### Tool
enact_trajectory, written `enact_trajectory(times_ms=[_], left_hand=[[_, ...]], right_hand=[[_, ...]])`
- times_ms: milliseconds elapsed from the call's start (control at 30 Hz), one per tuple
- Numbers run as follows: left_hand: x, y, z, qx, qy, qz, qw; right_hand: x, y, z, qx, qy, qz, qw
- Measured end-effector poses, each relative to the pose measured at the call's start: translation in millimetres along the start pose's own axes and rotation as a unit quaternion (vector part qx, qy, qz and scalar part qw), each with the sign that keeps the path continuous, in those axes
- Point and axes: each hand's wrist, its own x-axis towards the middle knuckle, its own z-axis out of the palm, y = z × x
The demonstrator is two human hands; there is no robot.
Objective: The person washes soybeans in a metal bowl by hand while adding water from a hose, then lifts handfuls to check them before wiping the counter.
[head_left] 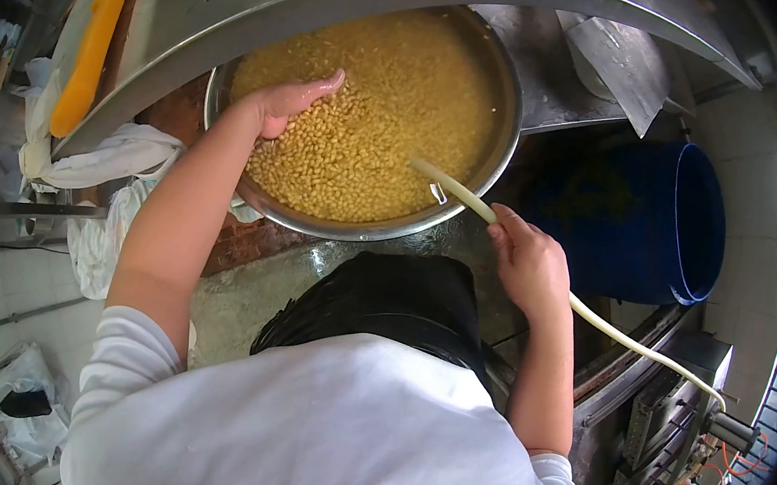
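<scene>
A wide metal basin (pixel 506 151) holds pale yellow beans (pixel 350 157) under cloudy water. My left hand (pixel 294 105) is partly sunk among the beans at the basin's left side, its thumb stretched out above them. The other fingers are mostly hidden, and I see nothing gripped there. Outside the near right rim, my right hand (pixel 530 259) is closed around a pale flexible hose (pixel 452 187). The hose end reaches over the rim, down to the bean surface. A small white tag-like piece (pixel 437 193) shows beside it.
A curved steel edge (pixel 339 7) overhangs the basin's far side. On the left lie an orange-handled tool (pixel 91 55) and white cloths (pixel 116 154). A blue barrel (pixel 645 219) stands at right, near machinery (pixel 676 409). The hose trails past them.
</scene>
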Motion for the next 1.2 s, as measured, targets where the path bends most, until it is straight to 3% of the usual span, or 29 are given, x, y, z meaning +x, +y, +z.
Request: enact_trajectory(times_ms=[100,167,200,300,400,433,467,533,633,767,833,967,1133,1200], left_hand=[[-25,20,5,0.047,0.022,0.038,0.998],[-69,49,30,0.334,0.027,0.063,0.94],[-83,56,42,0.334,0.026,0.063,0.94],[-114,52,82,0.55,0.213,0.137,0.796],[-115,56,97,0.495,0.156,0.191,0.833],[-111,48,108,0.476,0.169,0.261,0.823],[-106,47,117,0.475,0.17,0.261,0.823],[-98,52,138,0.483,0.029,0.179,0.857],[-92,39,162,0.395,-0.016,0.208,0.895],[-51,8,168,0.34,-0.035,0.223,0.913],[-41,12,168,0.342,-0.069,0.174,0.921],[-31,19,169,0.353,-0.085,0.171,0.916],[2,8,172,0.204,-0.103,0.041,0.973],[8,5,167,0.174,-0.131,0.038,0.975]], right_hand=[[1,1,1,0.008,0.006,-0.008,1.0],[1,1,0,0.011,0.004,-0.003,1.0],[1,2,0,0.011,0.003,-0.002,1.0],[1,2,0,0.015,0.004,-0.006,1.0],[3,0,-1,0.013,-0.003,0.0,1.0],[3,1,-1,0.012,-0.001,-0.001,1.0],[4,1,0,0.01,0.002,-0.003,1.0],[4,1,0,0.008,-0.001,-0.001,1.0],[4,1,0,0.009,-0.002,0.001,1.0],[4,2,0,0.01,0.0,0.0,1.0],[4,1,-1,0.014,0.0,-0.002,1.0],[4,1,-1,0.016,-0.001,-0.007,1.0],[5,4,0,0.014,-0.003,-0.003,1.0],[6,4,0,0.015,-0.003,-0.003,1.0]])
